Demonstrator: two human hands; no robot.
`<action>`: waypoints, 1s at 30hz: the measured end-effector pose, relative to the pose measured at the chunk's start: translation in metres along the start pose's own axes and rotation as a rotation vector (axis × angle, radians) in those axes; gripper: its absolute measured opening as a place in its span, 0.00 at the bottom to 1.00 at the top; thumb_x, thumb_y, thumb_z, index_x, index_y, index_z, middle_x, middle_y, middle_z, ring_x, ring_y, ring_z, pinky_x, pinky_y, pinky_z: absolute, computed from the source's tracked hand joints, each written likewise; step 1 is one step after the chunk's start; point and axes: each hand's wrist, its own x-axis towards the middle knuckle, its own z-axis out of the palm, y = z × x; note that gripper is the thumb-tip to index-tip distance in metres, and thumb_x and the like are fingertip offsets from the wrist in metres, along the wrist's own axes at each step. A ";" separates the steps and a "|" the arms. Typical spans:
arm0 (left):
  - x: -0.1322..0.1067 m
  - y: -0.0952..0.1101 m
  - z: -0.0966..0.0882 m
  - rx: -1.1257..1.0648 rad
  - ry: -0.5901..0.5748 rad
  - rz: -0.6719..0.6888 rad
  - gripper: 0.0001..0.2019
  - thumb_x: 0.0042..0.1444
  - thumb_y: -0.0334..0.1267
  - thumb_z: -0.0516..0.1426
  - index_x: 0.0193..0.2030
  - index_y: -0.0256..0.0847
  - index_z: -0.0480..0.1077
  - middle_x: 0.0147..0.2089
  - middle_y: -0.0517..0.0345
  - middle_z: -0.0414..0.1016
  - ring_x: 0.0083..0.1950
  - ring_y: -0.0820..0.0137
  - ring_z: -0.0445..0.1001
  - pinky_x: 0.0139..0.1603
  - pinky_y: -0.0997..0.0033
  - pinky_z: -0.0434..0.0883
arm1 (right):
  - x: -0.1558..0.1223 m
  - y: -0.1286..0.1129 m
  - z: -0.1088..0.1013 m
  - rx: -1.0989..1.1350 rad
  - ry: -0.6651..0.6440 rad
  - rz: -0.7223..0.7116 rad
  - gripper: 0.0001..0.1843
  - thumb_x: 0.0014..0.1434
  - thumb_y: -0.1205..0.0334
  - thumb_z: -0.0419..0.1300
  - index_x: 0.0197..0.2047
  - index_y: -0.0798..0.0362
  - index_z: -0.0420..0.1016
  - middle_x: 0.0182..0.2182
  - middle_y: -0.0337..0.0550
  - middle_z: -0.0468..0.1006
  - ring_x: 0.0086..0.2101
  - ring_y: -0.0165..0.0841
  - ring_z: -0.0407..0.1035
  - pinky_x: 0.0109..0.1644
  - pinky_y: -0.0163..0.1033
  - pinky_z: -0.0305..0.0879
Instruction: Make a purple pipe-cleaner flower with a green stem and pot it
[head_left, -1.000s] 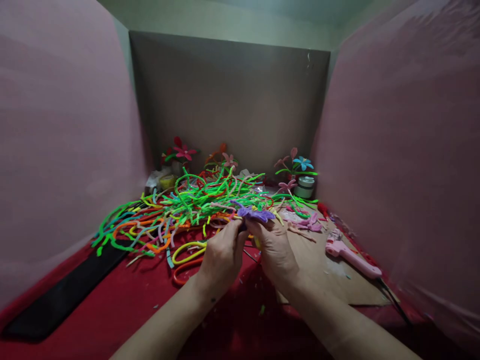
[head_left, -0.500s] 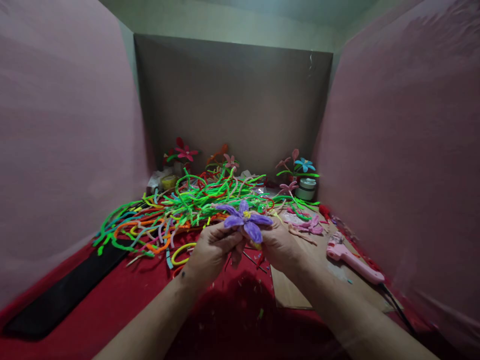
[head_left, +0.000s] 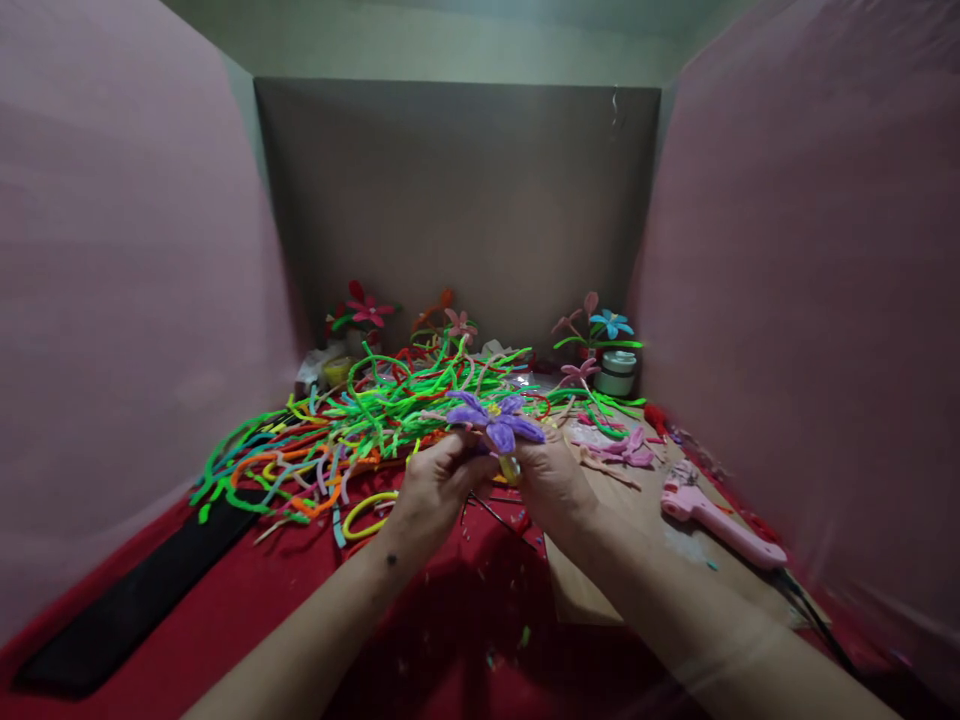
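pink panels (head_left: 112, 300) stood left and right, grey board (head_left: 457, 210) at back. red cloth (head_left: 247, 590) covered table, black strip (head_left: 127, 590) at left edge. big tangle of pipe cleaners (head_left: 360, 420), mostly green, lay mid-table. cardboard sheet (head_left: 637, 520) at right carried pink glue gun (head_left: 724, 530). finished flowers (head_left: 600, 330) stood by back board. left hand (head_left: 431, 490) and right hand (head_left: 551, 480) both pinched purple flower (head_left: 496, 418) from below, held above cloth just before tangle, petals spread.
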 end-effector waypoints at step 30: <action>0.013 -0.023 0.009 -0.337 0.137 -0.140 0.09 0.48 0.38 0.61 0.27 0.38 0.65 0.16 0.70 0.58 0.15 0.83 0.51 0.14 0.83 0.51 | 0.012 -0.006 -0.009 -0.196 0.164 0.064 0.09 0.39 0.63 0.67 0.27 0.55 0.76 0.23 0.34 0.73 0.26 0.27 0.64 0.33 0.34 0.61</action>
